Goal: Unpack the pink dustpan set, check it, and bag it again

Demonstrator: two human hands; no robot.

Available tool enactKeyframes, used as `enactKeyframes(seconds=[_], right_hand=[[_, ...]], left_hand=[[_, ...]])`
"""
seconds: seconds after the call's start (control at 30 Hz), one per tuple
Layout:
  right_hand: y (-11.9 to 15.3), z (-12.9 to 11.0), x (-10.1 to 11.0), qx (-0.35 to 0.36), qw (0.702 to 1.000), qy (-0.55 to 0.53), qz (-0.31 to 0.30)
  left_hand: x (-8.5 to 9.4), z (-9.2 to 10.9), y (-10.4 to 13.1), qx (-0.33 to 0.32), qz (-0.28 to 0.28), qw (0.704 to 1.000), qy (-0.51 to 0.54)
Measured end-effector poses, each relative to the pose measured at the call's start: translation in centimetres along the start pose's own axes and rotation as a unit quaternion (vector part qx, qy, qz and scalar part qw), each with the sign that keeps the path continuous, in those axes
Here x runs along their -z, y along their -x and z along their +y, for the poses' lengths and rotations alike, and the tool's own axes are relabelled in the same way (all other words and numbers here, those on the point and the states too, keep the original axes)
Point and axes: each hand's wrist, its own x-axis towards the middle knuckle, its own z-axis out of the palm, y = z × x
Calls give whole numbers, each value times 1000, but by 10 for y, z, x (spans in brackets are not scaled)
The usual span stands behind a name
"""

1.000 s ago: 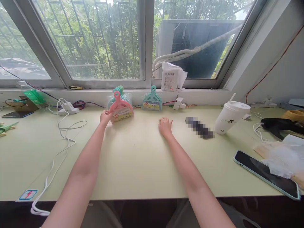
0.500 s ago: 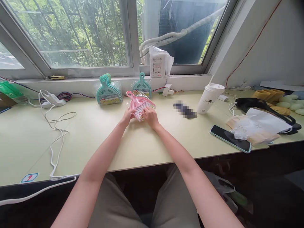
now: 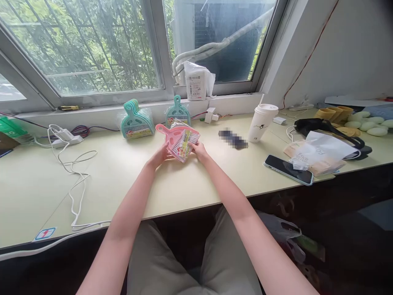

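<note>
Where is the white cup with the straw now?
In the head view, the cup stands upright on the right side of the table, behind the phone and just right of the dark blurred item.

Item on table near the cup is pixelated, can't identify. Left hand's fingers partly hidden by pink dustpan set; label print too small to read. Teal stack's rear pieces mostly covered, count unclear. Green bottle cut by left edge. Under-table bag dim, contents unclear.
</note>
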Motion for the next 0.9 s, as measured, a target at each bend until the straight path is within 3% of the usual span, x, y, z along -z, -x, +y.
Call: enactKeyframes(seconds=[0.17,0.37,0.47,0.53,0.63,0.7,0.8,0.83,0.9], right_hand=[[2,-2,-1,-15,999,44,16],[8,-18,-1,-29,998,40,-24],[9,-27,6,-32,999,21,-11],[7,-30,11,-33,999,6,25],[4,-28,17,-38,996,-22,84],[1,-25,19,-43,993,-38,105],[-3,-21,18,-48,991,-64,109],[-4,-20,17,-49,991,-73,104],[-6,-17,13,-52,992,-86,82]], left_hand=[[14,-9,-10,-11,166,985,-41],[34,-6,-17,-59,305,950,32],[59,0,-10,-69,446,892,13],[78,4,2,-60,544,833,-78],[96,10,27,-56,600,771,-203],[91,14,41,-79,602,758,-238],[58,19,46,-149,591,750,-257],[42,19,41,-169,573,761,-252],[7,17,25,-180,479,835,-202]])
